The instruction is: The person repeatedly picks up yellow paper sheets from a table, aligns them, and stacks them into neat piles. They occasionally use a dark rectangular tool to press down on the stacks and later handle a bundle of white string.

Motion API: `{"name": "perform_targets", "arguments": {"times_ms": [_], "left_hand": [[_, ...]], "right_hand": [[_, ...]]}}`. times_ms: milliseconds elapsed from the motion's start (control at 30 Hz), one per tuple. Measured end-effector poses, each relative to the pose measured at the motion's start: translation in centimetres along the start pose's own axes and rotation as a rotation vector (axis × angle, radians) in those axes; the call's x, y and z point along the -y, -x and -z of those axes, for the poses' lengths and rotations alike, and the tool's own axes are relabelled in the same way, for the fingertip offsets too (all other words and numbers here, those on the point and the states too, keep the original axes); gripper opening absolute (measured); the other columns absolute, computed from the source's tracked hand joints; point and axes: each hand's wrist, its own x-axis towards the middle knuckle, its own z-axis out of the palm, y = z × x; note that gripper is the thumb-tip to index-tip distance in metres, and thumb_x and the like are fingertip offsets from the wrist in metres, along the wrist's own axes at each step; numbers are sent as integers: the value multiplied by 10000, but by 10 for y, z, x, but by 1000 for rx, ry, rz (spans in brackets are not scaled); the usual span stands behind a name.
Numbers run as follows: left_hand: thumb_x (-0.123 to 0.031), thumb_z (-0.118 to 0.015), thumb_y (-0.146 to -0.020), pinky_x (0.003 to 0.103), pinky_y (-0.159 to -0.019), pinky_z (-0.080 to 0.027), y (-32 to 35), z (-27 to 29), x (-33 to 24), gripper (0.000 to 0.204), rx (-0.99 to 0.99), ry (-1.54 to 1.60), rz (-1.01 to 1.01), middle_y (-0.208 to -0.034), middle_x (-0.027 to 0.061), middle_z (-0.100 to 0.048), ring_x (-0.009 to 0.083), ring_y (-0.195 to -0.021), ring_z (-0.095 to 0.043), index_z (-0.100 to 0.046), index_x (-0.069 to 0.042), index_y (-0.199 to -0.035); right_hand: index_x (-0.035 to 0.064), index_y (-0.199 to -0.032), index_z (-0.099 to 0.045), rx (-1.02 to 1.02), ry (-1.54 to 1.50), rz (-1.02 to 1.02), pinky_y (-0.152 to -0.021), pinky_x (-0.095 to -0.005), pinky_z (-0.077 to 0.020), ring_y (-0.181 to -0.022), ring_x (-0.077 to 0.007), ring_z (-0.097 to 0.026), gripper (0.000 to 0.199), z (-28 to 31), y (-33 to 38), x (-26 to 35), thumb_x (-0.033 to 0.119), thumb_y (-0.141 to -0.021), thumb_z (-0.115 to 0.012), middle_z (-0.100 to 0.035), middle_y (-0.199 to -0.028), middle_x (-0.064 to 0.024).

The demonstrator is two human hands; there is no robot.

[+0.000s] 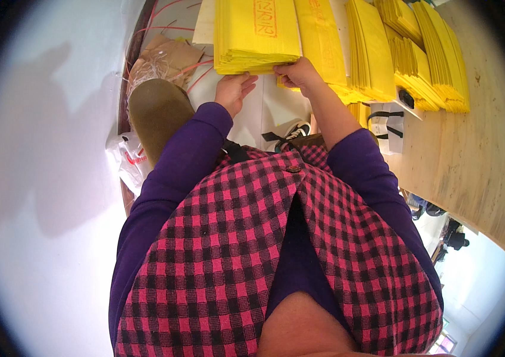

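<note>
Yellow stack (256, 37) has both hands (303, 76) at its edge.

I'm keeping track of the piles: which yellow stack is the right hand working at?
The leftmost yellow stack: the right hand is at its near edge, while the other yellow stacks lie farther right.

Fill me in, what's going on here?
A person in a checked garment has both hands at the near edge of a stack of folded yellow sheets. The right hand touches that edge by its right corner; how firmly it grips is hard to tell. The left hand is open just below the edge, and contact there is unclear. More yellow stacks lie to the right, beside the bare part of a wooden table.
</note>
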Motion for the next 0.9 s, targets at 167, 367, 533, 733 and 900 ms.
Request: {"name": "perform_targets", "arguments": {"times_ms": [167, 367, 533, 733, 900], "left_hand": [[-106, -563, -917, 360, -869, -480, 0, -3, 2, 182, 16, 1, 24, -1067, 81, -620, 217, -1005, -613, -551, -75, -1097], [-125, -557, -925, 347, -854, -479, -3, -11, 7, 180, 43, -2, 72, -1079, 84, -624, 210, -1009, -613, -547, -73, -1097], [-122, -551, -928, 337, -839, -488, -6, -15, 10, 174, 46, -24, 69, -1071, 82, -631, 206, -987, -622, -560, -62, -1092], [-107, -542, -932, 316, -841, -482, -7, -18, 10, 172, 7, -75, 51, -1052, 69, -638, 190, -963, -625, -569, -63, -1096], [-120, -566, -908, 313, -830, -461, -6, -18, 8, 199, 3, -104, 32, -1042, 55, -641, 170, -945, -621, -578, -65, -1099]], "right_hand": [[18, -754, -552, -49, -96, 108, -433, -262, -341, -510, -116, -456, 163, -3, 4, 2, 32, -765, -713, -494, -612, -29], [23, -969, -611, 0, 3, 24, -560, -293, -482, -637, -133, -528, 227, 2, -4, -2, 73, -770, -708, -587, -771, -32], [31, -972, -623, 41, -3, -7, -590, -291, -510, -656, -131, -560, 204, 5, -7, -8, 99, -793, -693, -624, -806, -41], [57, -981, -623, 99, -135, -31, -604, -279, -524, -653, -108, -573, 152, 5, -5, -14, 125, -848, -649, -652, -822, -35], [58, -983, -618, 118, -192, -58, -596, -260, -524, -634, -95, -570, 130, 1, -6, -15, 123, -871, -620, -656, -826, -36]]}}
